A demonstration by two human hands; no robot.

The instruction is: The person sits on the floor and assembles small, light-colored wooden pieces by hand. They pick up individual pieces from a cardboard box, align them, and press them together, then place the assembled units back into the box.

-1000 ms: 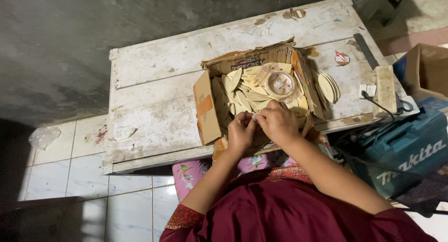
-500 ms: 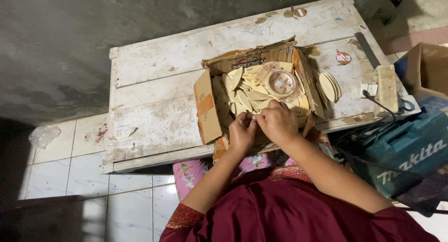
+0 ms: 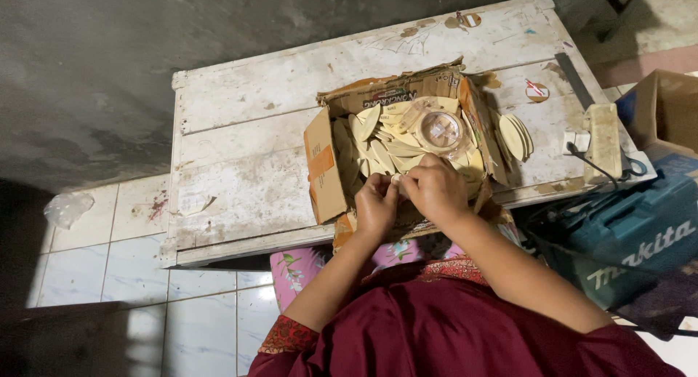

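My left hand [image 3: 376,205] and my right hand [image 3: 435,186] are pressed together at the near edge of a torn cardboard box [image 3: 323,166]. Between their fingertips they pinch a small pale piece [image 3: 397,179], mostly hidden. The box holds several thin pale wooden discs [image 3: 378,141] and a roll of clear tape [image 3: 440,128] lying on top of them. The box sits on a worn white wooden table [image 3: 247,151].
A small stack of pale discs [image 3: 516,135] lies on the table right of the box, beside a power strip [image 3: 602,141]. A teal tool case [image 3: 632,231] and a brown cardboard box [image 3: 665,108] stand at the right. White floor tiles [image 3: 109,261] lie at the left.
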